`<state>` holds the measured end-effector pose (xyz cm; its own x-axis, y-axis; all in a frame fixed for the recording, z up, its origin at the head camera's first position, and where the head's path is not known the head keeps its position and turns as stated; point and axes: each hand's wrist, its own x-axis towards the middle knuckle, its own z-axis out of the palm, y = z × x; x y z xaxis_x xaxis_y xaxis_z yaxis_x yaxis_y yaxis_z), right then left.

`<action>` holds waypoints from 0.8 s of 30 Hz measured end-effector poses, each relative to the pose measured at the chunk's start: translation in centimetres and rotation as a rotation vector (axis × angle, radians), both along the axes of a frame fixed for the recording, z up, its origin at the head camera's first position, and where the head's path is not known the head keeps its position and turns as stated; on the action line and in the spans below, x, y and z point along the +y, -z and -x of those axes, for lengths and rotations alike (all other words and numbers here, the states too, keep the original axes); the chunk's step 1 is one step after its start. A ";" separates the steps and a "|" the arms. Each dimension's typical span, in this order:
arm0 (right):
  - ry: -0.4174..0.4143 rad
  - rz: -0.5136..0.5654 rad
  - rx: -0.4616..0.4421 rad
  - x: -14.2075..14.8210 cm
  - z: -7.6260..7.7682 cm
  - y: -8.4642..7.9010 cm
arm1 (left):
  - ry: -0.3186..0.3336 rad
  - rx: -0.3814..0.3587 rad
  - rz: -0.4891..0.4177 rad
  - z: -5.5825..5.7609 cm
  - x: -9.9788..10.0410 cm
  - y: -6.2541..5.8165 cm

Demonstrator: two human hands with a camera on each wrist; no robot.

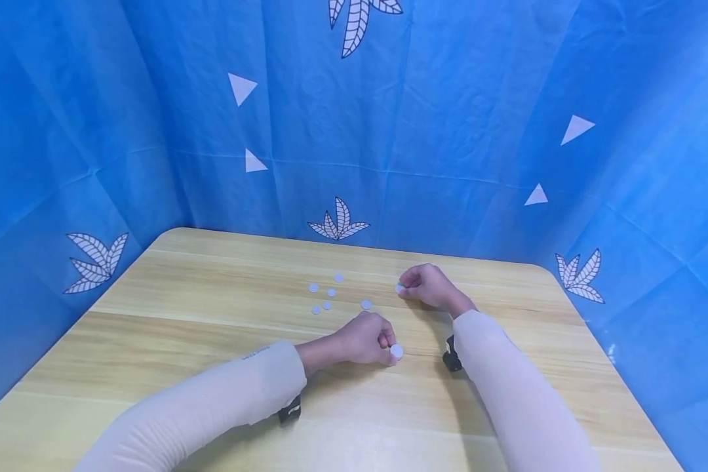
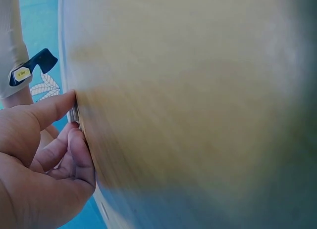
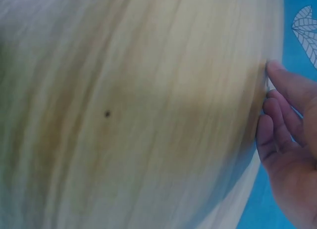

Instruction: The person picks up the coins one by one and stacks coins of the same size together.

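Near the middle of the wooden table, my left hand (image 1: 364, 337) pinches a short stack of silver coins (image 1: 396, 351) between thumb and fingers. The stacked edges of these coins (image 2: 74, 114) show in the left wrist view, low at the tabletop. Farther back and to the right, my right hand (image 1: 429, 286) pinches a single coin (image 1: 399, 288) at the table surface. Only a thin edge of that coin (image 3: 269, 84) shows between thumb and fingers in the right wrist view. One loose coin (image 1: 366, 305) lies just beyond my left hand.
Several more coins (image 1: 331, 293) lie scattered flat, left of the middle on the wooden table (image 1: 212, 288). A blue curtain (image 1: 448, 118) with white leaf and triangle prints surrounds the table's back and sides. Black wrist straps (image 1: 452, 354) sit at both sleeves.
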<state>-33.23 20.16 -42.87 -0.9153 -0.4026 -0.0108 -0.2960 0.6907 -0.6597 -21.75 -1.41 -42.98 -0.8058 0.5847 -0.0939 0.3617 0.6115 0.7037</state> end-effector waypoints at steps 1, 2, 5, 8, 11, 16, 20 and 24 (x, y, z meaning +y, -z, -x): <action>0.001 -0.001 -0.002 0.0 0.0 0.0 | 0.001 0.001 0.002 0.0 0.0 0.0; 0.000 -0.006 0.000 0.0 0.0 0.0 | 0.000 0.001 0.003 0.0 0.0 0.0; -0.008 -0.019 0.009 0.0 0.2 0.0 | -0.001 0.003 0.009 0.0 0.0 0.0; -0.009 -0.034 0.006 0.0 0.4 0.0 | -0.005 0.001 0.011 0.0 0.0 -0.2; -0.012 -0.045 -0.001 0.1 0.7 0.0 | -0.006 0.003 0.012 0.0 0.0 -0.1; -0.001 -0.040 -0.036 -0.1 0.8 -0.2 | -0.005 0.010 0.010 0.1 0.1 0.0; 0.000 -0.045 -0.064 -0.3 0.7 -0.6 | -0.006 0.010 0.008 0.1 0.1 0.0; -0.005 -0.064 -0.091 -0.5 0.7 -0.8 | -0.009 0.011 0.005 0.1 0.0 0.1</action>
